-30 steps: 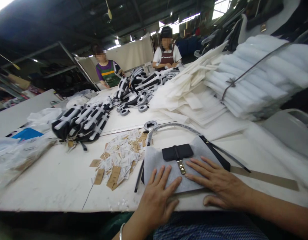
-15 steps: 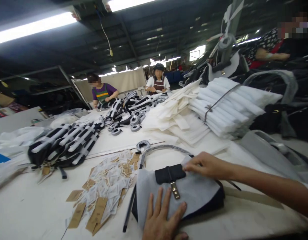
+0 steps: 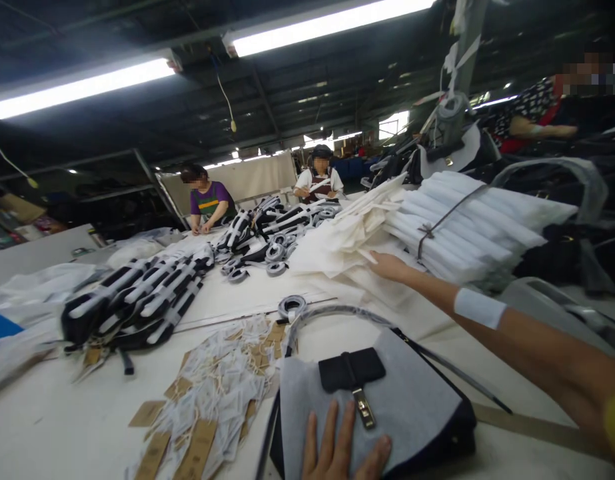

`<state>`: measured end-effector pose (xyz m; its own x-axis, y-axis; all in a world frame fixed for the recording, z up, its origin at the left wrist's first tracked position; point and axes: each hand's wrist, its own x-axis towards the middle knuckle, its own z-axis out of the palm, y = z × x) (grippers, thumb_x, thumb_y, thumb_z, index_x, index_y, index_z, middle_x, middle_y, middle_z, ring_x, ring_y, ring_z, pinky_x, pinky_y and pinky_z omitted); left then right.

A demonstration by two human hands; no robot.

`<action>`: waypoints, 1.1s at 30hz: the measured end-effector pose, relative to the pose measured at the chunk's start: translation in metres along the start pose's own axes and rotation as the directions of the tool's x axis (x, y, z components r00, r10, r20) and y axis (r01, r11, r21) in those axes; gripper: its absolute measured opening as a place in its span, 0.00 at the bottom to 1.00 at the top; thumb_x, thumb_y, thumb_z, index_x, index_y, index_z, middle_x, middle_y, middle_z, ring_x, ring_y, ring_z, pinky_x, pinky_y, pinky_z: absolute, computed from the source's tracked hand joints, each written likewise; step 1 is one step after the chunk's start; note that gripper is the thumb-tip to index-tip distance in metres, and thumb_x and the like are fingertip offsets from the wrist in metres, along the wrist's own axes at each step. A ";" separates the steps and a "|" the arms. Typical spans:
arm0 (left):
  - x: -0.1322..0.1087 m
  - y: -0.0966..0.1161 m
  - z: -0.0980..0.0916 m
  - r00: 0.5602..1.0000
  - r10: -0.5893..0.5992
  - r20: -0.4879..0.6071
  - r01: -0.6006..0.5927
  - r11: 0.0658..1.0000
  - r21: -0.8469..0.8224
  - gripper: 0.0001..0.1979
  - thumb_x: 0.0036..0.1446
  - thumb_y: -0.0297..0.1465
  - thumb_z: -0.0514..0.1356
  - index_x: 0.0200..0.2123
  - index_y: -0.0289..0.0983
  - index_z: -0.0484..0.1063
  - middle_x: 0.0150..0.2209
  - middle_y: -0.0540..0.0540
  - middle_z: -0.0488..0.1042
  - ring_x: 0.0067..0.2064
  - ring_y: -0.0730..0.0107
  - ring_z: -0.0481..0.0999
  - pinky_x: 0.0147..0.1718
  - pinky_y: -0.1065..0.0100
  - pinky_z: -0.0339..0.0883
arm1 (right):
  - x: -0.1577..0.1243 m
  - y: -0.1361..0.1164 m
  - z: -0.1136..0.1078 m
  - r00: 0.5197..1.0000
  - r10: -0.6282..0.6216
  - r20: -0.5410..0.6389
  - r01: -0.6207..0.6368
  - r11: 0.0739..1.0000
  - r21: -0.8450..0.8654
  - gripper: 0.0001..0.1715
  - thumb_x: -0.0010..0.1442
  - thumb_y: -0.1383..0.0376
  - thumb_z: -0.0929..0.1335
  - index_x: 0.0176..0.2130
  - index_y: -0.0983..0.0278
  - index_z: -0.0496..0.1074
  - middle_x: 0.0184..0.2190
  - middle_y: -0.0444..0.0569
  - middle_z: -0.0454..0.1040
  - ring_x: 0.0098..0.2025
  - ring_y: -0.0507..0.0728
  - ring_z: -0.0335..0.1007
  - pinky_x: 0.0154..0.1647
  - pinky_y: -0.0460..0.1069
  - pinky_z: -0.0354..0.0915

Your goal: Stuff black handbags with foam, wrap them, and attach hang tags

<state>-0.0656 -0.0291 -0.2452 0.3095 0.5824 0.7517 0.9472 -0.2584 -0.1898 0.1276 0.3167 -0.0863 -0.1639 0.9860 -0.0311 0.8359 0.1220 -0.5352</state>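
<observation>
A black handbag [image 3: 427, 460] lies in front of me with a pale grey protective sheet [image 3: 412, 393] over its front. Its black flap strap [image 3: 350, 370] and gold clasp [image 3: 364, 408] show through the sheet's opening. My left hand [image 3: 337, 453] rests flat on the sheet below the clasp, fingers spread. Stretched out beyond the bag, my right hand [image 3: 390, 265] has its fingers together on the edge of a thin white packing sheet [image 3: 332, 250] in the loose pile. The bag's wrapped handle [image 3: 332, 312] arches behind it.
Left of the bag lie tangled brown and white tags [image 3: 217, 393]. Wrapped black straps [image 3: 142, 293] are stacked farther left. A tied bundle of white foam rolls [image 3: 467, 223] sits right of the loose sheets. Two co-workers sit across the table; another person is at far right.
My right hand has left the bag's flap and reached forward to the white sheets. My left hand stays flat on the bag. The view has tilted up slightly.
</observation>
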 end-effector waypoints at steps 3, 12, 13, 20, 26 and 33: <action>0.004 -0.006 -0.017 0.978 0.062 0.201 -0.053 0.997 -0.052 0.39 0.55 0.47 0.66 0.67 0.62 0.53 0.62 0.44 0.70 0.63 0.49 0.68 0.60 0.43 0.60 | -0.040 0.021 -0.025 0.995 0.021 0.102 -0.032 0.993 0.112 0.32 0.68 0.53 0.58 0.66 0.64 0.60 0.61 0.60 0.68 0.55 0.67 0.72 0.50 0.57 0.72; 0.029 -0.014 -0.060 0.876 0.094 0.474 0.025 0.971 -0.239 0.39 0.60 0.50 0.59 0.70 0.58 0.44 0.72 0.43 0.47 0.70 0.45 0.54 0.61 0.39 0.58 | -0.203 0.042 -0.069 0.944 -0.205 0.257 0.101 0.925 0.366 0.38 0.64 0.38 0.56 0.59 0.55 0.71 0.57 0.52 0.73 0.55 0.66 0.72 0.58 0.58 0.69; 0.030 -0.013 -0.061 0.870 0.092 0.484 0.033 0.969 -0.244 0.39 0.61 0.49 0.59 0.70 0.57 0.44 0.72 0.43 0.47 0.70 0.44 0.54 0.61 0.39 0.58 | -0.214 0.033 -0.067 0.902 -0.341 0.266 0.252 0.914 0.318 0.35 0.65 0.40 0.58 0.61 0.52 0.69 0.61 0.48 0.70 0.59 0.67 0.68 0.62 0.60 0.65; 0.032 -0.006 -0.068 0.799 0.012 0.601 0.205 0.935 -0.291 0.37 0.59 0.46 0.63 0.68 0.59 0.51 0.57 0.46 0.73 0.53 0.55 0.75 0.51 0.54 0.73 | -0.234 -0.005 -0.001 0.431 -0.773 0.466 0.853 0.517 0.069 0.28 0.67 0.61 0.63 0.65 0.48 0.64 0.69 0.51 0.57 0.66 0.69 0.58 0.65 0.69 0.55; 0.034 -0.007 -0.071 0.796 0.021 0.605 0.234 0.911 -0.339 0.34 0.60 0.43 0.63 0.67 0.58 0.54 0.56 0.49 0.74 0.53 0.58 0.75 0.52 0.57 0.73 | -0.230 0.025 0.040 0.430 -0.774 0.464 0.880 0.473 -0.027 0.31 0.67 0.67 0.62 0.66 0.48 0.61 0.70 0.53 0.53 0.69 0.70 0.52 0.66 0.73 0.49; 0.016 -0.008 -0.086 0.895 0.040 0.445 0.077 0.967 -0.242 0.27 0.65 0.37 0.58 0.66 0.45 0.61 0.53 0.44 0.77 0.51 0.58 0.78 0.48 0.59 0.75 | -0.238 0.028 0.039 0.418 -0.784 0.458 0.876 0.482 0.026 0.34 0.66 0.69 0.62 0.68 0.51 0.57 0.69 0.46 0.57 0.71 0.67 0.48 0.69 0.71 0.44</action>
<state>-0.0756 -0.0838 -0.1770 0.3522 0.8535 0.3840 0.9197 -0.3916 0.0268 0.1694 0.0808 -0.1271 -0.9641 0.2648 0.0201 0.2461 0.9193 -0.3072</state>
